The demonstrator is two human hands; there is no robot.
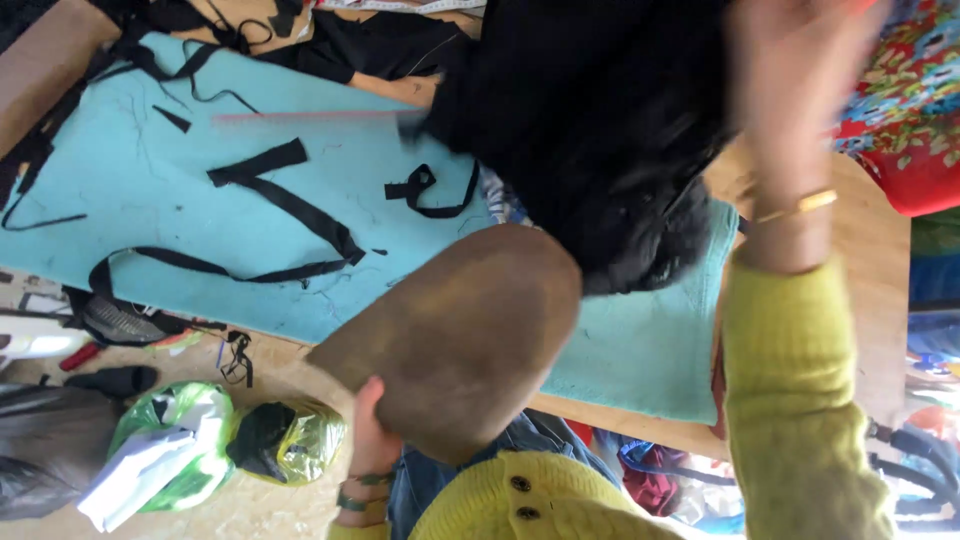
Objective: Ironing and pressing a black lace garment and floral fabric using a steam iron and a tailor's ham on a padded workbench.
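My left hand grips the near edge of a brown rounded cardboard piece, held tilted above the table's front edge. My right hand, blurred and raised at the upper right, holds up a large piece of black fabric that hangs over the light blue cloth covering the wooden table. A gold bangle sits on my right wrist, and both arms wear yellow sleeves.
Black fabric strips and offcuts lie scattered on the blue cloth. A pink ruler lies near the far side. On the floor at left are green plastic bags with scraps. Colourful fabric is at the right.
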